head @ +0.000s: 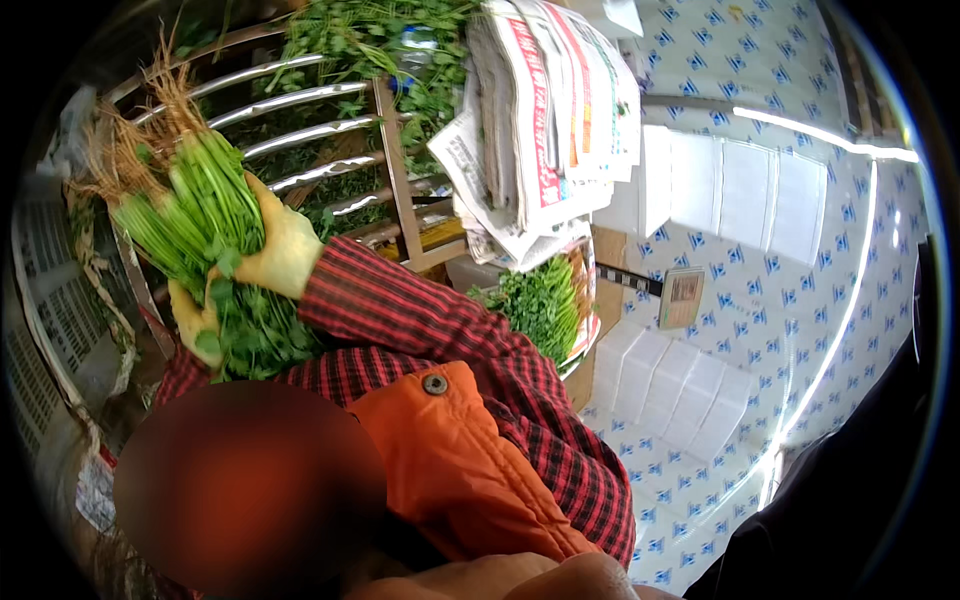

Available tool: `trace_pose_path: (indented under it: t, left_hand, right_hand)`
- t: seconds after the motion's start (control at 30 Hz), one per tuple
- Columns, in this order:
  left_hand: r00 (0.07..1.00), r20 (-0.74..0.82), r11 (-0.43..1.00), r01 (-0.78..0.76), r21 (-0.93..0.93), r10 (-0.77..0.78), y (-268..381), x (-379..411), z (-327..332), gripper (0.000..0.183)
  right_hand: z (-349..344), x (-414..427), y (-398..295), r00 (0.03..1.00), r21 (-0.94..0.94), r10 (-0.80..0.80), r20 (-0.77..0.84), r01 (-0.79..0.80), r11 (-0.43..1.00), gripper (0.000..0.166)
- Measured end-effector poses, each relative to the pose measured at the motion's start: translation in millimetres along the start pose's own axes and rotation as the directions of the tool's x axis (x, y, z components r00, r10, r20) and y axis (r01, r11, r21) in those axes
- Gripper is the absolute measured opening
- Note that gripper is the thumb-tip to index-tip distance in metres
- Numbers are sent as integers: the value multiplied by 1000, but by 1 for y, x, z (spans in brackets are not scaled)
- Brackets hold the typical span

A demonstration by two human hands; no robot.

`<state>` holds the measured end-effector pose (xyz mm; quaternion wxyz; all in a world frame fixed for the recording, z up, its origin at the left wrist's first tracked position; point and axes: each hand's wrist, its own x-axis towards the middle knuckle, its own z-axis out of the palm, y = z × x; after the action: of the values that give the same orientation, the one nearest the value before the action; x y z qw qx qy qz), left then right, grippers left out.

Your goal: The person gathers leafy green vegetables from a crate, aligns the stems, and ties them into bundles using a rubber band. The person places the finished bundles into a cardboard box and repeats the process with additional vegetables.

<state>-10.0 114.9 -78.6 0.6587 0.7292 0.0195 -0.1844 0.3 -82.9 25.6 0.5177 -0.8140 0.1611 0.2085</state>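
Observation:
My right hand (281, 247), in a pale yellow glove, grips a thick bunch of leafy greens (214, 180) by the stems. The plant may be coriander or Chinese celery. Brown roots (161, 112) spread from the bunch's upper left end; its leaves (259, 330) hang down between my forearms. My left hand (196, 322), also gloved, holds the same bunch lower down, with its fingers partly hidden by leaves. Beyond the bunch is a slatted metal rack (384, 150).
Loose greens (337, 45) cover the rack's far side, with a plastic bottle (418, 49) among them. Beside it sits a pile of newspapers (555, 112). Past my right sleeve, rooted greens (536, 307) fill a container. White foam boxes (667, 382) and a patterned sheet (697, 240) lie to the right.

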Motion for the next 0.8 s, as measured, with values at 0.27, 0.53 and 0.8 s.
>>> trace_pose_path:
  t: [0.27,0.53,0.8]
  left_hand:
    - [981,185,983,-96,158,66,15,-3,38,59]
    - [723,624,916,-400,29,296,101,-118,272,39]
    - [58,986,957,-258,-134,154,62,-294,547,67]
  right_hand:
    - [-51,-56,30,970,159,-135,-204,169,973,101]
    - [-167,-252,176,663,137,-203,-721,423,896,95]
    - [-186,-509,390,164,348,317,-934,212,913,57]
